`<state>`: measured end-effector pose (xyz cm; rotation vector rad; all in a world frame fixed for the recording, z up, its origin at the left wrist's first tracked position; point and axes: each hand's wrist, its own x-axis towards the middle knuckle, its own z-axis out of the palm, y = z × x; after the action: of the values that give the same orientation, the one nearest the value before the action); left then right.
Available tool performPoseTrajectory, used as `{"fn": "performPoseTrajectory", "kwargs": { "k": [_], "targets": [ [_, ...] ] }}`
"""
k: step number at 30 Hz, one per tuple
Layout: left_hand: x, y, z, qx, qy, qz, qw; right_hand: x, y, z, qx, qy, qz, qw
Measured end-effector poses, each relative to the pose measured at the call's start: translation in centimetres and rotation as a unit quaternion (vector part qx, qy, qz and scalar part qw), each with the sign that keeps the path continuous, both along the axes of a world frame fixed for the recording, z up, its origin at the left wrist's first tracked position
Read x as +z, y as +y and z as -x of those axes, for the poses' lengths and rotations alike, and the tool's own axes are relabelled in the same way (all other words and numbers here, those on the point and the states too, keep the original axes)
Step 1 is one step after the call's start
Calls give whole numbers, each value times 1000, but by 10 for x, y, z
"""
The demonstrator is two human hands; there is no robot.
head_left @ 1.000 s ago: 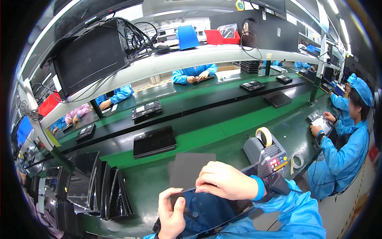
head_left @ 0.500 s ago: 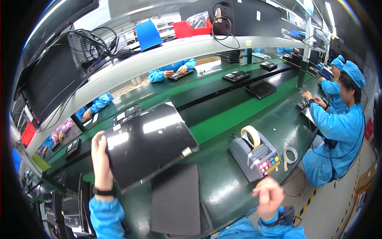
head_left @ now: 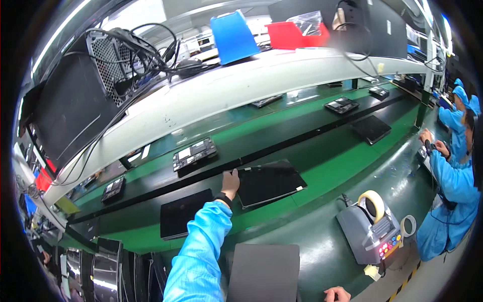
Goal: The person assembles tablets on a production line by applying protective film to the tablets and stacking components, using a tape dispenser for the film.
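A flat black screen panel [head_left: 271, 182] with small pale tape pieces at its edges lies on the green conveyor strip. My left hand [head_left: 231, 184] is closed on its left edge, the arm stretched forward. Only curled fingers of my right hand [head_left: 337, 294] show at the lower edge; whether they hold anything is hidden. Above and to the right of that hand stands a grey tape dispenser [head_left: 365, 231] with a cream tape roll [head_left: 373, 205] and lit buttons. A short yellowish tape piece [head_left: 372, 272] is at its front. Between my arms lies a dark grey flat sheet [head_left: 264, 272].
Another black panel [head_left: 183, 214] lies left of my wrist. Several opened electronic units, such as one [head_left: 194, 153], sit further back. A white shelf beam [head_left: 201, 93] crosses above, with cables and a red bin [head_left: 297, 35]. A co-worker in blue [head_left: 450, 186] sits at right.
My left hand has carried the screen panel forward and right, down onto the green strip. My right hand has dropped toward the lower edge. The view has shifted left.
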<state>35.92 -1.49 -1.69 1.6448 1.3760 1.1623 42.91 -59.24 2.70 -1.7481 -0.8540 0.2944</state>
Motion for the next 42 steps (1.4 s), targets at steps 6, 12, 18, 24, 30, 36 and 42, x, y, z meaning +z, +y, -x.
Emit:
{"fn": "performPoseTrajectory", "kwargs": {
  "k": [6,12,18,24,30,36,42],
  "targets": [
    [70,27,200,76,556,-132,817,-2,1,-2,-1,40,57,998],
    [10,-14,351,237,404,247,848,-3,4,-4,18,-12,26,999],
    [16,-36,365,179,234,117,948,-3,-2,-1,25,-10,31,999],
    [97,-77,298,215,-35,284,934,-1,0,-2,26,5,19,999],
    [110,-74,294,147,8,103,984,-31,3,-8,73,67,31,995],
    [175,-188,269,210,-38,-99,972,12,11,-12,127,211,-86,965],
    [191,-404,176,63,-479,-53,874,105,53,13,276,254,-186,908]
  ]
}}
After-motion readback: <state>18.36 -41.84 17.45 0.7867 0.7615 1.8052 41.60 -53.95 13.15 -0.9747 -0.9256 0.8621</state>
